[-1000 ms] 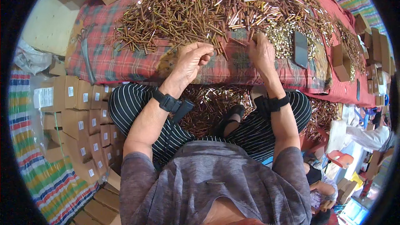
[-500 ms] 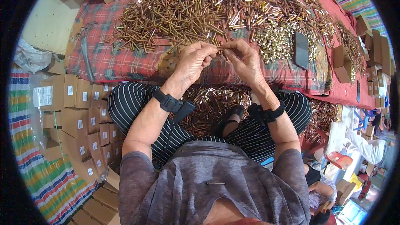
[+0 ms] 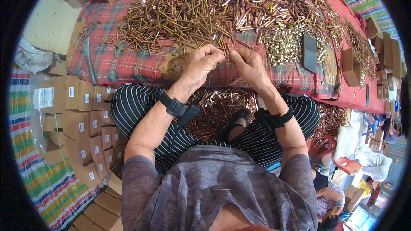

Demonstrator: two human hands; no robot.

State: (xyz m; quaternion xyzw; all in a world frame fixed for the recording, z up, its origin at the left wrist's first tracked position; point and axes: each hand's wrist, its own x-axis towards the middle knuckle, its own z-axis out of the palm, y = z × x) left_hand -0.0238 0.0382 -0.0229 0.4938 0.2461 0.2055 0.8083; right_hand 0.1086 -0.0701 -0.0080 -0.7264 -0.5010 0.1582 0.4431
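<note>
My left hand [image 3: 202,63] and my right hand [image 3: 249,65] meet above the near edge of the cloth-covered table, fingertips almost touching. Both are pinched closed. Something small and copper-coloured shows between the fingertips, too small to make out, and the fingers hide most of it. Just beyond the hands lies a wide heap of thin copper-coloured metal rods [image 3: 184,19], some with shiny ends. Beside my right hand spreads a pile of small brass-coloured nut-like pieces [image 3: 280,45]. A dark phone [image 3: 309,52] rests on that pile's right side.
A long grey metal tool [image 3: 88,60] lies on the plaid cloth [image 3: 113,66] at left. Closed cardboard boxes [image 3: 77,122] stack beside my left leg. More rods [image 3: 209,102] lie below, around my foot. An open carton [image 3: 351,68] stands at right; another person [image 3: 332,196] sits at lower right.
Both hands have shifted slightly toward me, their fingertips still close together. The right fingers have curled in a little more. The piles and the phone stay where they were.
</note>
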